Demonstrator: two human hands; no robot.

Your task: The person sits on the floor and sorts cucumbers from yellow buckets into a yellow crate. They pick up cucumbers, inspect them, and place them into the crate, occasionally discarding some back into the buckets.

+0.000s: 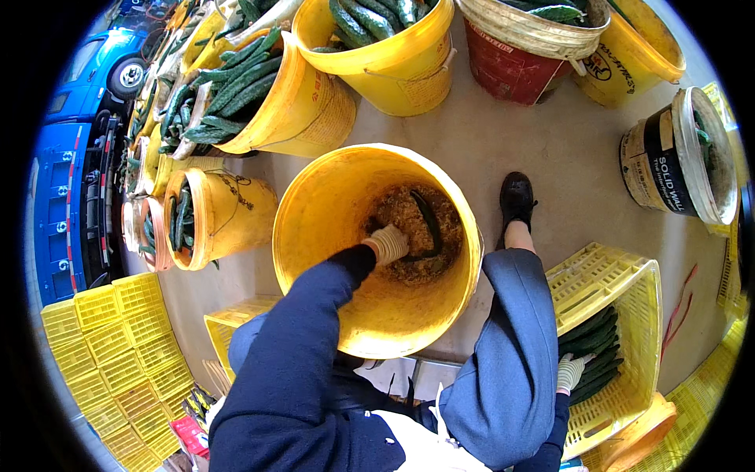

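A large yellow bucket [313,197] stands in front of me, tilted views of its inside showing brown debris and a dark, curved cucumber [431,223]. My left hand [387,245], in a striped glove, is down in the bucket, fingers closed at the lower end of that cucumber. At my right, a yellow plastic crate [637,299] holds several long dark cucumbers [590,334] lying side by side. My right hand [572,370], gloved too, rests among them with its fingers curled round one.
Buckets of cucumbers [373,67] line the top and left. A white bucket [653,161] stands at right, beside yellow crates. Stacked empty crates [110,346] fill the lower left, near a blue truck [59,204]. My right foot [517,197] is on the floor.
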